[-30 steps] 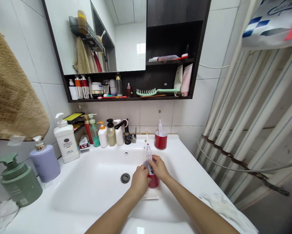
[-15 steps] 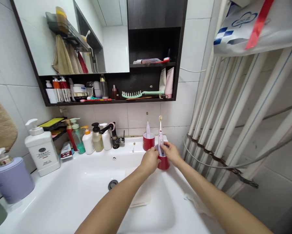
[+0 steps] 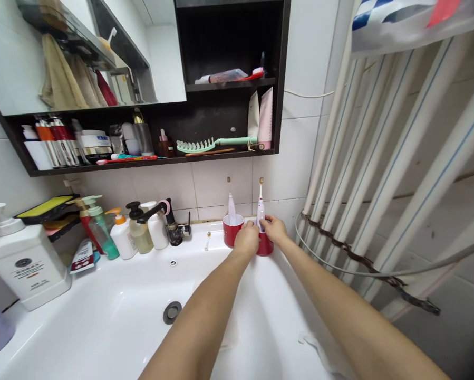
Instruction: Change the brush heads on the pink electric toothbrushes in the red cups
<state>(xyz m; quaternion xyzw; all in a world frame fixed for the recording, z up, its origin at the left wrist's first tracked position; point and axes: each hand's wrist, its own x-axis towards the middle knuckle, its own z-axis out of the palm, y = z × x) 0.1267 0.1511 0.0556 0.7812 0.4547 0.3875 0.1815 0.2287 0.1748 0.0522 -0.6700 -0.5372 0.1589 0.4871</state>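
Note:
Two red cups stand at the basin's back right corner, each holding an upright pale electric toothbrush. My left hand (image 3: 247,240) is closed on the near side of the right-hand red cup (image 3: 265,246). My right hand (image 3: 275,230) reaches in from the right, its fingertips pinched at the lower handle of the electric toothbrush (image 3: 261,208) by the cup's rim. The other red cup (image 3: 232,232), with its toothbrush (image 3: 231,207), is just left of my left hand. A small loose brush head (image 3: 208,241) lies on the ledge.
The white basin (image 3: 134,285) spreads below, with a black tap (image 3: 175,227) behind it. Pump bottles (image 3: 139,232) line the left ledge. A dark mirror cabinet (image 3: 221,119) hangs above. Pipes (image 3: 363,158) and a grey cable (image 3: 351,270) run along the right wall.
Both hands and the right-hand cup with its toothbrush have moved back toward the wall, nearer the other cup. The view has shifted right and closer.

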